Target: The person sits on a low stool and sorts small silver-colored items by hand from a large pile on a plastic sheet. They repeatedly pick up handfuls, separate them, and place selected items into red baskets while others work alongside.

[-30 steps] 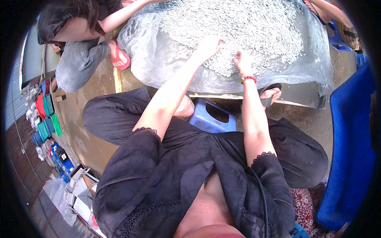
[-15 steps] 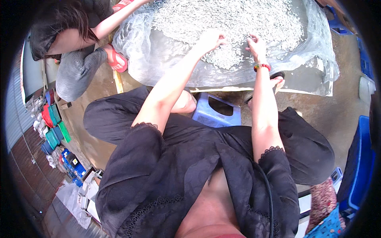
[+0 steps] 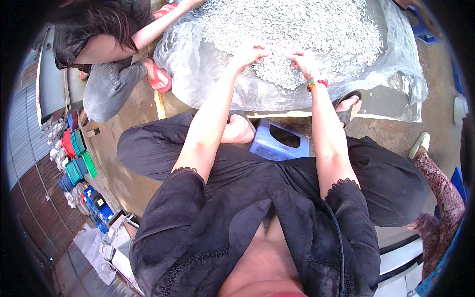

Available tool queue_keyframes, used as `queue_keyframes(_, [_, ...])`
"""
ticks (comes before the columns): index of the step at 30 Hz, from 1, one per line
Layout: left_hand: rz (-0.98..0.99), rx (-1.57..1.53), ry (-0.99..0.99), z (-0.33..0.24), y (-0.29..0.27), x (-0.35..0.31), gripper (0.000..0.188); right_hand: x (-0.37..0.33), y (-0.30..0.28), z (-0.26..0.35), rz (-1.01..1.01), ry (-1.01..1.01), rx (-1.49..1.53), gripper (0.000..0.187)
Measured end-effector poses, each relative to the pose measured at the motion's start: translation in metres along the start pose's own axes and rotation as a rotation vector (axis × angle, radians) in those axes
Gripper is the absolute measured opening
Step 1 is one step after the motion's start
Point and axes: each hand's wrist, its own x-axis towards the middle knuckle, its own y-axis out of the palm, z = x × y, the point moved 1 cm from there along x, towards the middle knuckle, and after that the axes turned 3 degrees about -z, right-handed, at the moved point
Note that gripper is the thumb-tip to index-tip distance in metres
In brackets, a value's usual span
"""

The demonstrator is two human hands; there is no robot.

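I see the person's left hand (image 3: 247,55) held over the near edge of a wide, loose layer of small, thin, white pieces (image 3: 297,27). Its fingers are bent inward, and the right hand (image 3: 305,64) faces it from the other side, also with curved fingers; the two hands stay apart, with some white pieces lying between them. The fingertips are small and bright from here, so I cannot tell if either hand is pinching a piece. On the right wrist there is a bracelet of mostly red round beads (image 3: 316,85). The white pieces lie on a pale, see-through mesh sheet (image 3: 183,59), which covers a low, flat, grey board (image 3: 396,101). Just below the board's near edge stands a blue plastic stool (image 3: 262,141)
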Motion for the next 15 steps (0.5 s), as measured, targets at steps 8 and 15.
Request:
queue_keyframes(8, [0.153, -0.724, -0.176, 0.018, 0.01, -0.014, 0.028, -0.009, -0.001, 0.007, 0.016, 0.07, 0.409, 0.023])
queue_keyframes(15, [0.147, -0.794, -0.09, 0.019, 0.01, -0.012, 0.026, -0.012, 0.004, 0.019, 0.214, 0.166, 0.731, 0.041])
